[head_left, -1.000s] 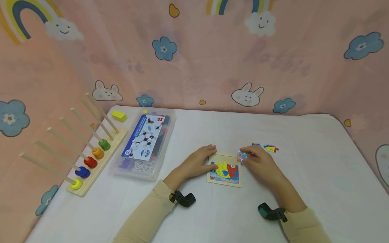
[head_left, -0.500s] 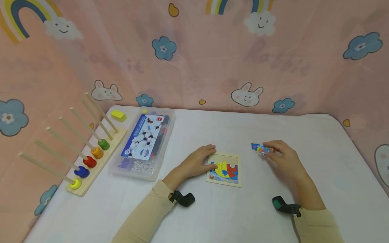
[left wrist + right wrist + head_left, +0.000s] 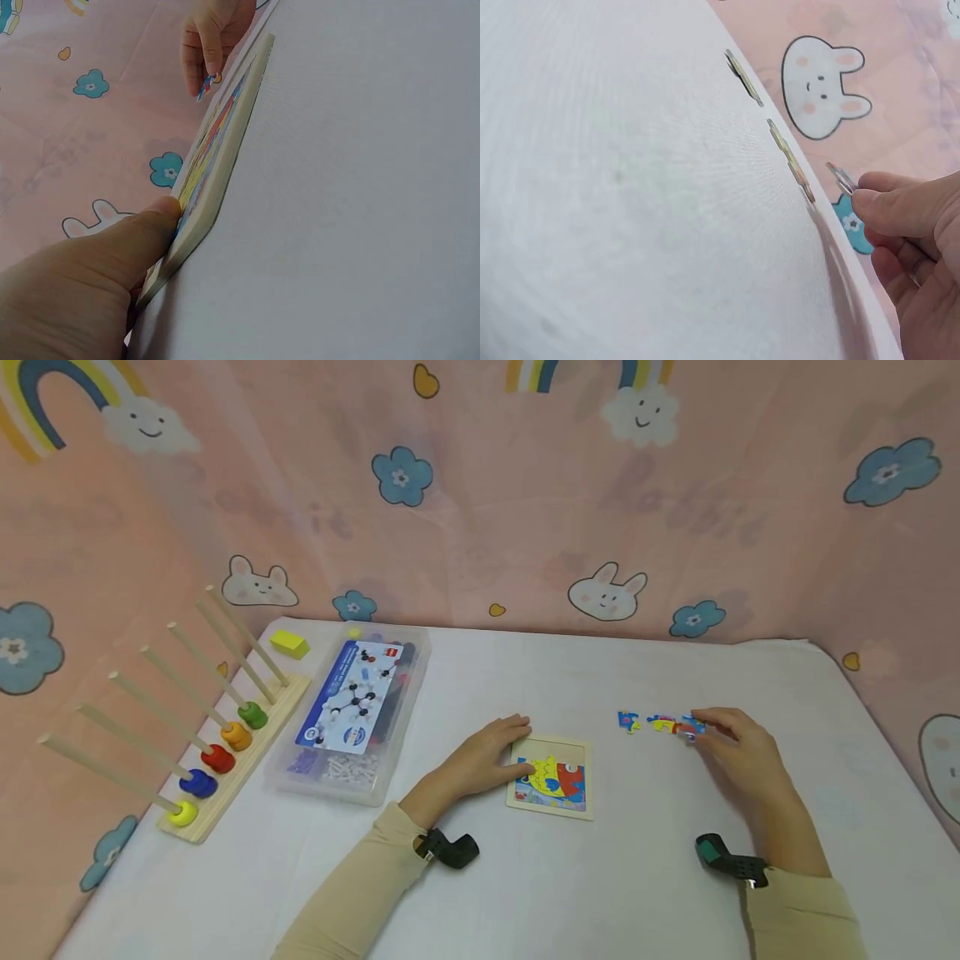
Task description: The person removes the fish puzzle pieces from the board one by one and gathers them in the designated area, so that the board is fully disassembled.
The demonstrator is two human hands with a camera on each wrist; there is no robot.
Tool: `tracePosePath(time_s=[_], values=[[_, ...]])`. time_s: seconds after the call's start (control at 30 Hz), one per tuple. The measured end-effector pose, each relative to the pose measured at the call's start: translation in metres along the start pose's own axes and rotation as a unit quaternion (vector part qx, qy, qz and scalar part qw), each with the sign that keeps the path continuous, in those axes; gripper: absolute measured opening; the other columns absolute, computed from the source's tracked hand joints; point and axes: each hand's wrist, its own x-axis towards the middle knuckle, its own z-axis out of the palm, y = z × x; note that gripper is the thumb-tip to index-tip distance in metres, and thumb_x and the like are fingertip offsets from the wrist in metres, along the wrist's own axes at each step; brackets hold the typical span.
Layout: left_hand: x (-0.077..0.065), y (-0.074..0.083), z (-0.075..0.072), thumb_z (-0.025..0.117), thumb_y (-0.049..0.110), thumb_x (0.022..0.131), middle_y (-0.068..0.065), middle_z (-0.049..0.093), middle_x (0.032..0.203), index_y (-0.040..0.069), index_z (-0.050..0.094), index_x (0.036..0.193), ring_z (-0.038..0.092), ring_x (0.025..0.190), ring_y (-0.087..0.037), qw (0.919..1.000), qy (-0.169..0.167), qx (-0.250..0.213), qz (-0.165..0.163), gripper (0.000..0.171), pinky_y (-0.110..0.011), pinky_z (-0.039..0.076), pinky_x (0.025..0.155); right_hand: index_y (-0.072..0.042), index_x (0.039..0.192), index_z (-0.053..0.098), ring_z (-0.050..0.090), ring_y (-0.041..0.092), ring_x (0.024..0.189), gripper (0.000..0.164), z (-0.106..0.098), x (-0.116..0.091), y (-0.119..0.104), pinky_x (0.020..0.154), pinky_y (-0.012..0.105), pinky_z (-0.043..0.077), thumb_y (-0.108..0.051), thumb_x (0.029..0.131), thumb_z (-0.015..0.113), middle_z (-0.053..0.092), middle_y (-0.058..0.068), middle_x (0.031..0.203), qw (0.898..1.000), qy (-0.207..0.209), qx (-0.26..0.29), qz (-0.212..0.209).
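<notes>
A small wooden jigsaw puzzle board (image 3: 550, 812) lies flat on the table, part of its yellow, red and blue picture in place and its upper part bare wood. My left hand (image 3: 472, 764) rests at its left edge, thumb laid over the picture and fingers stretched along the upper left corner. To the right, my right hand (image 3: 746, 756) pinches a puzzle piece (image 3: 841, 178) between thumb and fingers, held just above the cloth. Loose on the table beside it lie a blue and yellow puzzle piece (image 3: 628, 721) and a yellow and red puzzle piece (image 3: 662, 724).
On the left stand a clear plastic box (image 3: 352, 710) with a molecule label and a wooden peg rack (image 3: 243, 760) with coloured rings. Behind them sits a yellow block (image 3: 289, 644). A pink printed cloth (image 3: 480, 518) hangs behind the white-covered table.
My right hand has carried its puzzle piece away from the board, rightward past the loose pieces, to their right end. My left hand stays on the board.
</notes>
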Motion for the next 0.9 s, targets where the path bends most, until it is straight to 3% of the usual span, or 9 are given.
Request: tracePosePath(time_s=[0.23, 0.37, 0.47, 0.9], values=[[0.0, 0.0, 0.001, 0.064, 0.041, 0.089, -0.002, 0.037, 0.151, 0.009, 0.045, 0.141, 0.027, 0.143, -0.016, 1.0, 0.001, 0.001, 0.001, 0.064, -0.033, 0.023, 0.118, 0.0, 0.127, 0.055, 0.049, 0.042, 0.116, 0.035, 0.001, 0.0, 0.016, 0.093, 0.052, 0.046, -0.02, 0.098, 0.052, 0.051, 0.025, 0.129, 0.999, 0.029, -0.026, -0.015], [0.0, 0.001, 0.001, 0.064, 0.042, 0.089, -0.002, 0.037, 0.151, 0.009, 0.046, 0.141, 0.027, 0.143, -0.016, 1.0, 0.001, 0.003, 0.003, 0.064, -0.034, 0.024, 0.118, -0.001, 0.127, 0.055, 0.048, 0.043, 0.116, 0.035, 0.002, 0.0, 0.02, 0.092, 0.054, 0.045, -0.021, 0.098, 0.051, 0.051, 0.025, 0.131, 0.999, 0.037, -0.023, -0.003], [0.0, 0.001, 0.0, 0.064, 0.042, 0.089, -0.002, 0.037, 0.152, 0.008, 0.045, 0.141, 0.027, 0.143, -0.016, 1.0, 0.0, 0.002, 0.002, 0.065, -0.034, 0.024, 0.118, 0.0, 0.128, 0.055, 0.046, 0.045, 0.119, 0.035, 0.003, 0.001, 0.021, 0.094, 0.061, 0.041, -0.021, 0.099, 0.05, 0.05, 0.026, 0.132, 0.999, 0.037, -0.015, 0.007], [0.0, -0.002, 0.001, 0.064, 0.043, 0.089, -0.002, 0.037, 0.152, 0.008, 0.046, 0.141, 0.027, 0.143, -0.017, 1.0, 0.002, 0.005, 0.001, 0.065, -0.035, 0.024, 0.118, -0.001, 0.137, 0.047, 0.043, 0.046, 0.123, 0.043, 0.009, 0.004, 0.024, 0.098, 0.062, 0.039, -0.025, 0.101, 0.045, 0.048, 0.026, 0.136, 0.999, 0.034, -0.003, 0.039]])
